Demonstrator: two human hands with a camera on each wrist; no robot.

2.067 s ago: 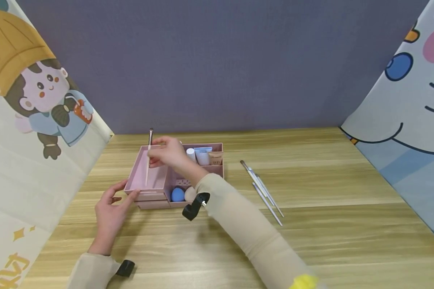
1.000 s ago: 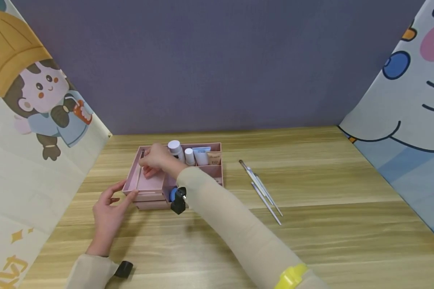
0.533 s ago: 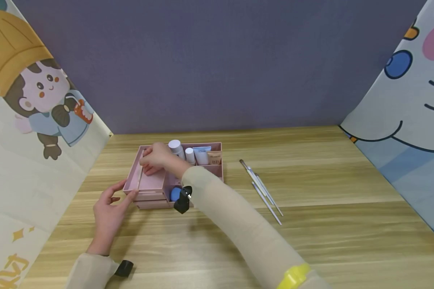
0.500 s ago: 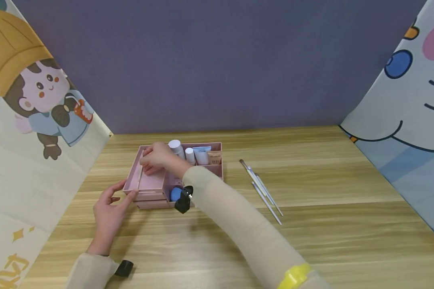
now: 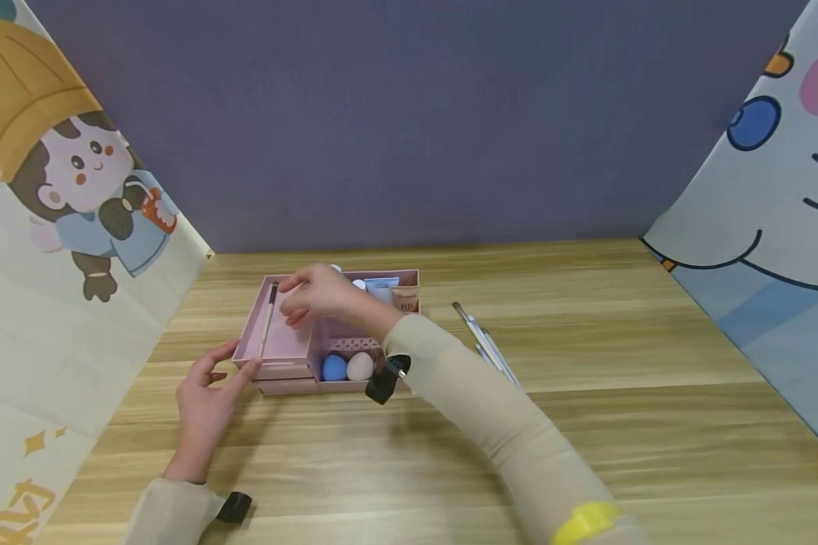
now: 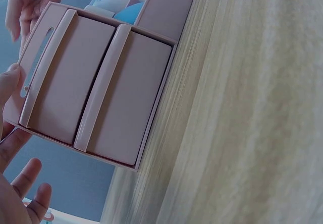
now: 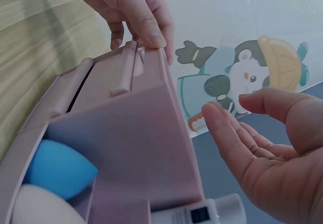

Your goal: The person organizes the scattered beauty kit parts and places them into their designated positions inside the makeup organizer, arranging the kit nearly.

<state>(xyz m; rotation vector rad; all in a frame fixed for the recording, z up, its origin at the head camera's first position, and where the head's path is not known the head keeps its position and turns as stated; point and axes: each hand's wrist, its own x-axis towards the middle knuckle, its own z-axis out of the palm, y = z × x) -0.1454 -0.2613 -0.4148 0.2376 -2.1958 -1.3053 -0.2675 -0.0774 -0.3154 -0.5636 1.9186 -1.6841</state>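
The right hand (image 5: pixel 316 295) hovers over the left compartment of the pink organizer (image 5: pixel 282 367) with its grip apart, fingers relaxed and holding nothing, and a makeup brush (image 5: pixel 267 318) lies in that compartment just left of its fingertips, along the wall. The left hand (image 5: pixel 204 397) rests its straight fingertips against the organizer's near left corner, grip also apart. Below the right wrist sit a blue sponge (image 5: pixel 334 368) and a beige sponge (image 5: pixel 360 366), and beyond its forearm more brushes (image 5: pixel 480 337) lie on the table (image 5: pixel 586 341).
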